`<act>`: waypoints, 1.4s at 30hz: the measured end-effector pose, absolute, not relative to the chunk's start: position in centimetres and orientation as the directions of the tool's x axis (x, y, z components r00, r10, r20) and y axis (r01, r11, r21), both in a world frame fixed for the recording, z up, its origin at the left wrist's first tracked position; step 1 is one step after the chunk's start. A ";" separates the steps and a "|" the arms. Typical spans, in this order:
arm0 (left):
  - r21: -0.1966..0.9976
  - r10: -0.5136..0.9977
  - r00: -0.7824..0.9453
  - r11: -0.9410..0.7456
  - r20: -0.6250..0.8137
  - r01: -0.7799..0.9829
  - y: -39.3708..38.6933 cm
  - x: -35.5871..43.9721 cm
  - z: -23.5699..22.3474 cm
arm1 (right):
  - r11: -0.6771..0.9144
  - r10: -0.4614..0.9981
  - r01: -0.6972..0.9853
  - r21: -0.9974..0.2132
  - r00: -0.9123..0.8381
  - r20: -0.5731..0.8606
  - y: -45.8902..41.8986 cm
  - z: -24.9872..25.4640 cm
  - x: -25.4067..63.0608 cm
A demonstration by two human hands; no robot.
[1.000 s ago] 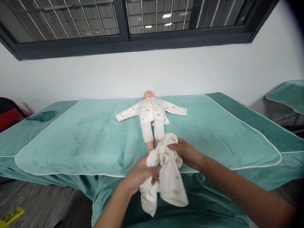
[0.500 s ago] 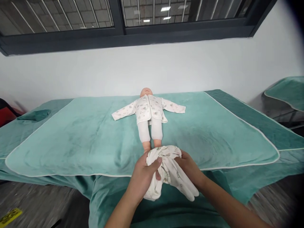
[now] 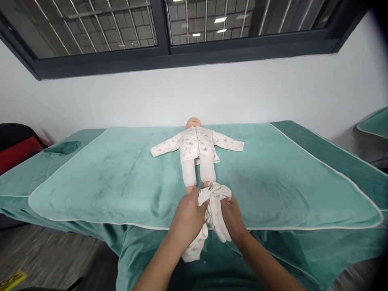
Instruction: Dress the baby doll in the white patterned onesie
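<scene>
A baby doll (image 3: 194, 122) lies on its back, its head toward the wall and its feet toward me. It wears a white printed jacket (image 3: 189, 146) with the sleeves spread out, and white leggings (image 3: 189, 173) reaching its lower legs. In front of its feet I hold bunched white printed baby pants (image 3: 216, 214). My left hand (image 3: 188, 214) is closed on their left side, my right hand (image 3: 233, 216) on their right side. Two cloth legs hang down between and below my hands. The doll's feet are largely hidden behind my hands and the cloth.
A light green mat (image 3: 127, 182) with white piping covers the bed, over a darker green cover (image 3: 321, 151). Behind it is a white wall (image 3: 194, 93) below a barred window (image 3: 169, 50). A red and black bag (image 3: 20, 147) stands at far left.
My hands have drawn closer together, gathering the pants into a tighter bunch by the doll's feet. The view has shifted slightly; the doll lies as before.
</scene>
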State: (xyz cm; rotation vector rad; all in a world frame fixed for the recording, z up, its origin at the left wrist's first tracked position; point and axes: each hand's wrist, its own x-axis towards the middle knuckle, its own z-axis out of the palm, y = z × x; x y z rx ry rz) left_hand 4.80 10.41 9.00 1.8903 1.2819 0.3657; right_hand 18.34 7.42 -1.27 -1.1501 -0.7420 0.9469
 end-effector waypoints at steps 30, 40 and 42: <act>0.525 0.905 0.345 -0.426 0.250 0.736 25.0 10.5 9.9 | 0.142 0.764 -0.071 -0.987 0.642 0.064 20.0 1.8 23.4; 0.993 0.770 0.635 0.111 -0.062 -0.039 25.2 5.9 10.0 | 0.348 0.902 0.211 -0.913 0.190 0.387 18.4 5.0 26.8; 0.979 0.796 0.604 0.153 -0.042 -0.134 25.0 6.2 9.8 | 0.353 0.929 0.290 -0.890 0.007 0.371 19.3 7.6 26.7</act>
